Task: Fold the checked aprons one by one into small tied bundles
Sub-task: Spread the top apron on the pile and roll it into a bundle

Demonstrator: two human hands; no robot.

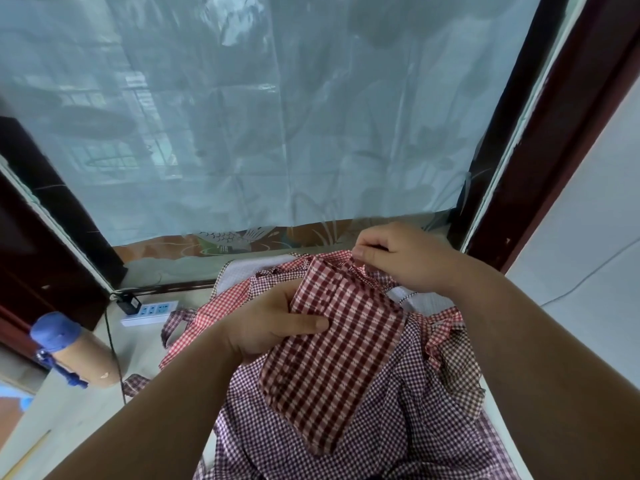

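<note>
A dark red and pink checked apron point(339, 348), folded into a long narrow strip, is held up in front of me. My left hand point(273, 323) grips its left edge near the top, thumb lying across the cloth. My right hand point(401, 258) pinches the gathered cloth at the strip's far top corner. Under it lies a heap of other checked aprons point(415, 410), small purple-and-white checks nearest me and brighter red checks point(225, 303) to the left and right.
A white power strip point(150, 311) with a black plug and cable lies on the floor at left. A cardboard tube with a blue cap point(69, 344) sits further left. A pale plastic sheet point(259, 116) hangs ahead between dark wooden frames.
</note>
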